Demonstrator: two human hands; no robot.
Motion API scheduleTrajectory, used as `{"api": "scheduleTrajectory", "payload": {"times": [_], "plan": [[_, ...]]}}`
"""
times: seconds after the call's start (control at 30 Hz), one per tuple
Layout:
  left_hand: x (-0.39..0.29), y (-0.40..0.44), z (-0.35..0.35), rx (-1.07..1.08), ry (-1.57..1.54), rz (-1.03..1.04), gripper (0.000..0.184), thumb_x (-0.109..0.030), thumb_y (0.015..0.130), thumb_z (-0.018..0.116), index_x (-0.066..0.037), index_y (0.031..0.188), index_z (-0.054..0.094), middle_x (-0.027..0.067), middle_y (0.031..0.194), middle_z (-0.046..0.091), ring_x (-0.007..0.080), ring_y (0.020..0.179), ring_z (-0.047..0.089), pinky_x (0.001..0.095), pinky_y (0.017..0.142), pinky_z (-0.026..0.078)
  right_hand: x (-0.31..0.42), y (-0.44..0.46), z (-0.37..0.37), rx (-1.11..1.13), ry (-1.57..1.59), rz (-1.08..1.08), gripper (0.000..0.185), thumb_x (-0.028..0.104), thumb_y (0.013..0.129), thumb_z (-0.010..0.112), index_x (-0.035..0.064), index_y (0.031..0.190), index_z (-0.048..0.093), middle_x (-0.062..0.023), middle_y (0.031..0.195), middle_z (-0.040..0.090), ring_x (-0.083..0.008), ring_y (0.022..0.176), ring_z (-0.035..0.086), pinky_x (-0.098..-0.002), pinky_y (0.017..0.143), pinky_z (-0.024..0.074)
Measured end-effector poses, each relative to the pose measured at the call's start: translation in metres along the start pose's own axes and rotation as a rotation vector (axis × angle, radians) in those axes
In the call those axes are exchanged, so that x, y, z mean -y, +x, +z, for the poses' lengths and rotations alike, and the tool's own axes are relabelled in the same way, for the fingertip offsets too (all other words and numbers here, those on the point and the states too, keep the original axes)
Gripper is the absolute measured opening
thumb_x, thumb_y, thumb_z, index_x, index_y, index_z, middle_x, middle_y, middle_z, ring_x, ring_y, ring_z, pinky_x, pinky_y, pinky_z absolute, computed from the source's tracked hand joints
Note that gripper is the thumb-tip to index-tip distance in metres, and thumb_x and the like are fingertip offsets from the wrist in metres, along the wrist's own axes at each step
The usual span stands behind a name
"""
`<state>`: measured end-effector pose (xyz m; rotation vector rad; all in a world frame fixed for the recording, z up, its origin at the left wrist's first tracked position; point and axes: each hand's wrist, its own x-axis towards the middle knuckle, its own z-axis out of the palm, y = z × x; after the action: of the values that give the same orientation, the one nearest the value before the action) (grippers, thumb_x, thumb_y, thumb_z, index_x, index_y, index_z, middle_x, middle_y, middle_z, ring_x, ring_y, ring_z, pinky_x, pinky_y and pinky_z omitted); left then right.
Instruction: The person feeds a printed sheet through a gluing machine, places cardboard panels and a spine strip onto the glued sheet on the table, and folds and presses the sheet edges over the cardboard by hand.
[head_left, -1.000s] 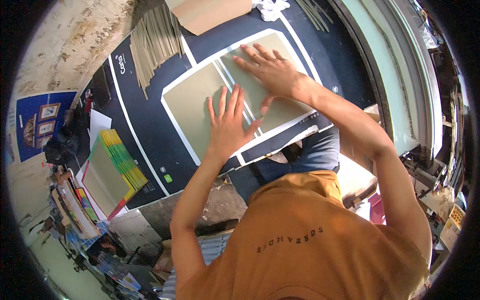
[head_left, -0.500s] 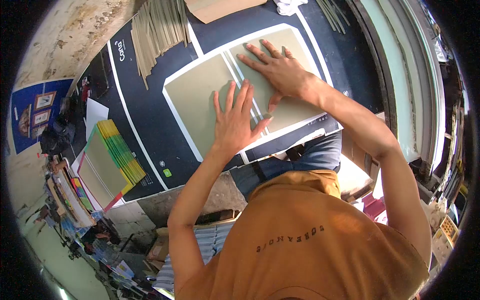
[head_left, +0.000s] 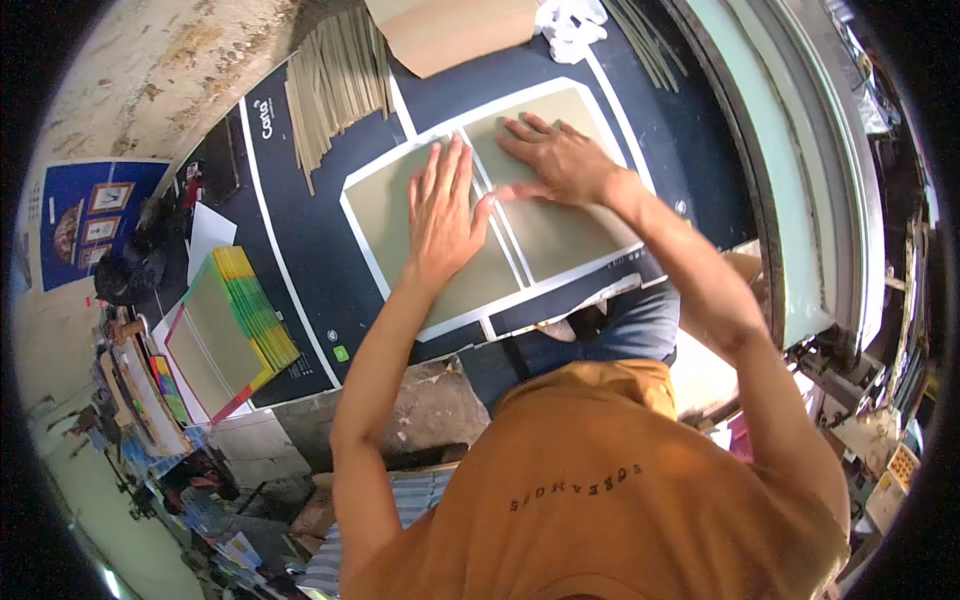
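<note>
Two grey-brown boards, the left board [head_left: 470,285] and the right board [head_left: 575,225], lie side by side on a white sheet [head_left: 450,326] with cut corners. Between them runs a narrow strip [head_left: 512,245] edged by white gaps. My left hand [head_left: 443,220] rests flat on the left board, fingers extended toward its far edge. On the right board lies my right hand [head_left: 562,168], palm down with fingers spread. Its thumb reaches left to the narrow strip, close to my left thumb. Neither hand holds anything.
Beneath everything is a dark tabletop [head_left: 300,225] with white lines. Grey strips [head_left: 335,85] fan out at the far left; a brown board [head_left: 455,35] and white cloth [head_left: 572,28] lie at the back. Yellow-green edged pieces [head_left: 255,310] are stacked at left.
My left hand has slid forward over the left board. My right hand has shifted slightly right, and its thumb has swung left toward my left thumb. The view has tilted a little.
</note>
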<state>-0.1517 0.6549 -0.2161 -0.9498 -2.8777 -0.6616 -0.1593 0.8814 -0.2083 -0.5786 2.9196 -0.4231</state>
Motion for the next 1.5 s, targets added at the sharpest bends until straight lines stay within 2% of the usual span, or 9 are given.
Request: {"api": "scheduleTrajectory", "payload": {"times": [0.1,0.7,0.97,1.17,1.33,1.37,1.43,1.47,1.5], "plan": [[0.006,0.006,0.007,0.023,0.079,0.018,0.07,-0.035,0.096,0.057,0.002,0.151,0.037,0.0156,0.163,0.028,0.0329,0.151,0.024,0.0537,0.12,0.017,0.019,0.007,0.017,-0.286,-0.056,0.129,0.061,0.035,0.097,0.057,0.0029,0.148,0.044,-0.0166,0.154,0.044,-0.0329,0.144,0.04,-0.0529,0.117,0.032],[0.011,0.016,0.003,0.177,0.003,-0.053,0.072,-0.039,0.093,0.056,0.005,0.148,0.041,0.0182,0.16,0.033,0.0341,0.151,0.026,0.0568,0.12,0.014,0.035,0.014,0.013,-0.173,0.002,0.217,0.06,0.035,0.099,0.052,0.0139,0.153,0.041,-0.0086,0.16,0.038,-0.0275,0.148,0.034,-0.0516,0.119,0.0259],[0.003,0.021,-0.004,0.225,0.082,-0.074,0.073,-0.04,0.095,0.051,0.003,0.152,0.036,0.016,0.161,0.031,0.032,0.151,0.026,0.0556,0.12,0.015,0.031,0.009,0.013,-0.158,0.036,0.197,0.061,0.037,0.1,0.049,0.0108,0.154,0.037,-0.0113,0.161,0.034,-0.0289,0.149,0.031,-0.0517,0.119,0.0253],[-0.001,0.018,-0.007,0.191,0.097,-0.023,0.071,-0.033,0.096,0.051,0.006,0.152,0.032,0.0172,0.163,0.028,0.0341,0.152,0.023,0.0557,0.121,0.013,0.013,0.0,0.012,-0.35,0.169,0.265,0.06,0.031,0.099,0.055,-0.0006,0.148,0.042,-0.0221,0.15,0.047,-0.0352,0.142,0.042,-0.0481,0.12,0.028],[-0.001,0.017,-0.003,0.093,0.129,0.014,0.071,-0.034,0.097,0.052,0.005,0.153,0.032,0.0153,0.163,0.029,0.0328,0.151,0.025,0.0543,0.119,0.016,-0.024,-0.013,0.006,-0.473,0.179,0.275,0.049,0.024,0.098,0.058,-0.004,0.138,0.052,-0.0214,0.146,0.051,-0.0347,0.141,0.043,-0.048,0.118,0.032],[-0.001,0.012,-0.002,0.081,0.134,0.028,0.071,-0.034,0.098,0.053,0.005,0.153,0.031,0.0151,0.163,0.03,0.0327,0.151,0.026,0.0542,0.119,0.017,-0.023,-0.014,0.003,-0.571,0.018,0.258,0.036,0.022,0.098,0.06,-0.0045,0.121,0.064,-0.0213,0.134,0.061,-0.0349,0.135,0.051,-0.0477,0.118,0.0328],[0.003,0.013,0.005,0.034,0.127,0.03,0.069,-0.035,0.098,0.054,0.003,0.151,0.035,0.0148,0.162,0.032,0.0319,0.15,0.027,0.0539,0.119,0.018,-0.003,-0.025,-0.023,-0.849,0.371,0.147,0.028,0.02,0.098,0.059,-0.005,0.097,0.071,-0.0201,0.103,0.073,-0.0362,0.105,0.069,-0.0474,0.1,0.0489],[0.003,0.012,0.008,0.03,0.126,0.013,0.068,-0.035,0.098,0.054,0.003,0.15,0.037,0.0149,0.162,0.031,0.0316,0.15,0.027,0.0539,0.119,0.018,0.022,-0.038,-0.047,-0.842,0.855,0.234,0.034,0.022,0.099,0.06,-0.0049,0.082,0.072,-0.0112,0.068,0.066,-0.0255,0.065,0.063,-0.0389,0.067,0.052],[0.002,0.006,0.009,0.041,0.122,-0.004,0.067,-0.036,0.098,0.054,0.003,0.15,0.038,0.015,0.161,0.031,0.0313,0.15,0.026,0.054,0.119,0.017,0.022,-0.053,-0.036,-0.897,1.226,0.054,0.039,0.023,0.1,0.06,-0.0029,0.072,0.065,-0.0043,0.059,0.053,-0.0128,0.052,0.044,-0.0294,0.049,0.0348]]}}
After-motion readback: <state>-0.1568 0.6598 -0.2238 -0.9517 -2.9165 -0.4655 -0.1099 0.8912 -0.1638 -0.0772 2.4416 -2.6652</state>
